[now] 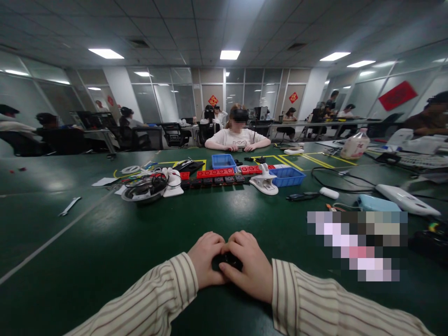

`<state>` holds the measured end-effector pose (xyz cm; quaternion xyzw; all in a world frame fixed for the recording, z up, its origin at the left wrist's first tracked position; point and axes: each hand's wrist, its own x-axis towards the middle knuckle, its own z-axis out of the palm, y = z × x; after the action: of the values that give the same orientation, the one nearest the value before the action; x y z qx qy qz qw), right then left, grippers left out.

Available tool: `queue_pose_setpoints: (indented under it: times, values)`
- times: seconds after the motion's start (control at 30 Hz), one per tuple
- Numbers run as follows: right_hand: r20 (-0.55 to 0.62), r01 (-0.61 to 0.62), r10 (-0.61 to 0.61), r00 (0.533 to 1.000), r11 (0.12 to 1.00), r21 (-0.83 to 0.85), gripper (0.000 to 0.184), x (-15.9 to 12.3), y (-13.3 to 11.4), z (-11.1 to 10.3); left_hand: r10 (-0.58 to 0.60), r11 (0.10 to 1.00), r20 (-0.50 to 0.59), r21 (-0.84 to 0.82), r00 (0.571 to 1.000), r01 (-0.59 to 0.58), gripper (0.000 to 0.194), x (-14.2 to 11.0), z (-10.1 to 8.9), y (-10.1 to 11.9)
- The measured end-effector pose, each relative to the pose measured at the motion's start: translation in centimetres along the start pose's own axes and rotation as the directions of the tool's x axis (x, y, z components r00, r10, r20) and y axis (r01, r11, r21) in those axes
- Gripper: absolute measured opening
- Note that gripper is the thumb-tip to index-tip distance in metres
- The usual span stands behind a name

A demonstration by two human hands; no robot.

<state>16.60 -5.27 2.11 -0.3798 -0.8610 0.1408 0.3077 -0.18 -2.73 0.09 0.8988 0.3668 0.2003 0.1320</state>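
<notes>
In front of me, low in the head view, my left hand [207, 255] and my right hand [251, 263] meet over the green tabletop [168, 228]. Their fingers curl together around a small black object [231, 260]. Most of it is covered by my fingers, so its kind cannot be made out. Both hands are closed, and the fingertips of the two touch each other at the top. My right thumb lies along the near side of the object.
Beyond my hands runs a row of red and black sockets [215, 173], with blue bins [287, 177], a white clip stand [265, 179] and a cable-filled bowl [143, 190]. A wrench [70, 206] lies left. Cables and a white device [408, 199] lie right. A person [238, 133] sits opposite.
</notes>
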Motion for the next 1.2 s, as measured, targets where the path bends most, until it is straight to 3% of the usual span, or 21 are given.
queue_pose_setpoints:
  times: [0.37,0.47,0.57,0.7,0.9,1.0,1.2]
  values:
    - [-0.039,0.313,-0.315,0.948,0.905,0.288,0.027,0.0,-0.2,-0.4,0.073,0.993,0.040,-0.094,0.997,-0.069,0.022,0.2,-0.4,-0.2]
    - [-0.058,0.304,-0.301,0.952,0.906,0.294,0.030,0.0,-0.4,-0.6,0.042,0.997,0.026,-0.060,0.999,-0.040,0.046,0.1,-0.3,0.2]
    - [-0.071,0.203,-0.191,0.979,0.946,0.252,0.028,-0.1,-0.4,-0.6,-0.045,0.999,-0.062,-0.008,0.997,0.045,0.065,-0.1,0.1,0.8]
    - [-0.055,0.014,-0.006,0.998,0.988,0.151,0.030,0.0,-0.2,0.0,-0.160,0.983,-0.122,0.073,0.980,0.169,0.058,-0.2,0.9,1.5]
    - [-0.009,-0.113,0.114,0.993,0.992,0.048,0.023,0.2,-0.2,0.2,-0.161,0.986,-0.099,0.029,0.982,0.165,0.031,-0.1,0.6,1.4]
    - [0.006,-0.074,0.074,0.997,0.992,0.098,0.019,0.1,-0.2,0.0,-0.119,0.992,-0.083,-0.050,0.989,0.115,0.033,0.0,0.3,1.0]
    - [-0.002,0.175,-0.181,0.983,0.948,0.267,0.023,0.1,0.2,0.0,-0.052,0.992,0.011,-0.111,0.999,0.053,0.025,0.1,0.1,0.2]
